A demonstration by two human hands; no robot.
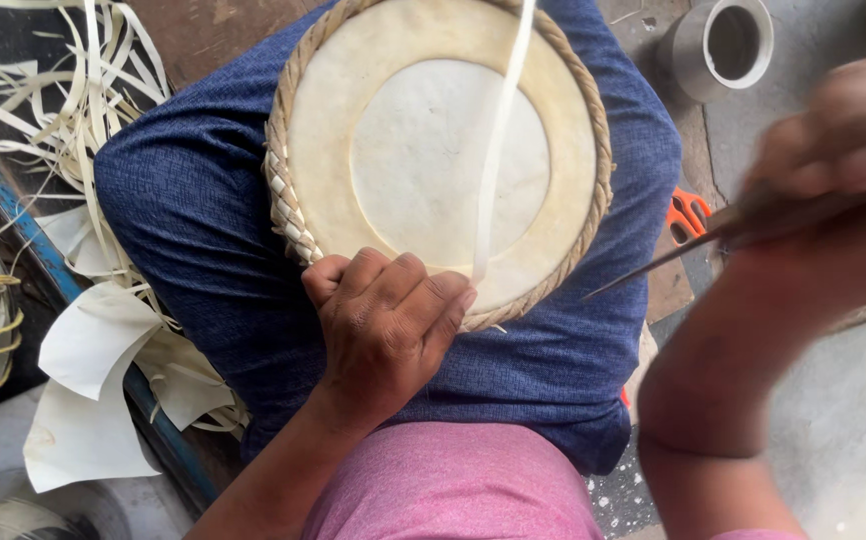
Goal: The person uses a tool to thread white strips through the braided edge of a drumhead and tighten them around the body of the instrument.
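Right hand, blurred, gripped a thin pointed tool; left hand pinched the pale strap taut over my drumhead; steady tension seemed best.

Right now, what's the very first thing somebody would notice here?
Probably the big round drumhead with its braided rim, resting on the person's blue-clad lap in the middle. The left hand grips its near edge, pinching a pale strip that runs up across the skin. At the right, the blurred right hand holds a thin pointed tool.
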